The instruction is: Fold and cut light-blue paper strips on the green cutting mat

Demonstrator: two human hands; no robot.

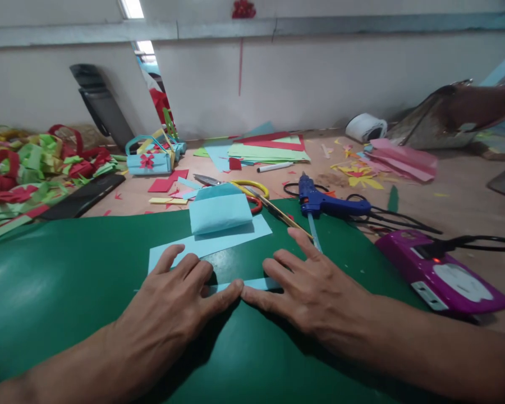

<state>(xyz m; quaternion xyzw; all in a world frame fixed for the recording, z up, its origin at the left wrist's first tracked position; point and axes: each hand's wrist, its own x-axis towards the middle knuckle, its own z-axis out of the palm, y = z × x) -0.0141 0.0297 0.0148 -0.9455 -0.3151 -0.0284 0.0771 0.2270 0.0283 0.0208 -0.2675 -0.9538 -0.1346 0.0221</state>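
Observation:
A narrow light-blue paper strip [258,284] lies on the green mat [88,264]. My left hand [172,297] presses its left part, with thumb and curled fingers closed on it. From the right, my right hand [307,286] pinches the strip the same way. Both thumb tips meet at the strip's middle, and the hands hide its ends. Just beyond them, a folded light-blue paper piece [221,213] rests on a flat light-blue sheet [164,252].
Behind the mat are scissors [258,193], a blue glue gun [332,205], a white marker [275,167] and stacked coloured paper [269,150]. A purple power strip [441,275] sits at right. Coloured paper pieces [37,163] and a black phone [84,196] are at left.

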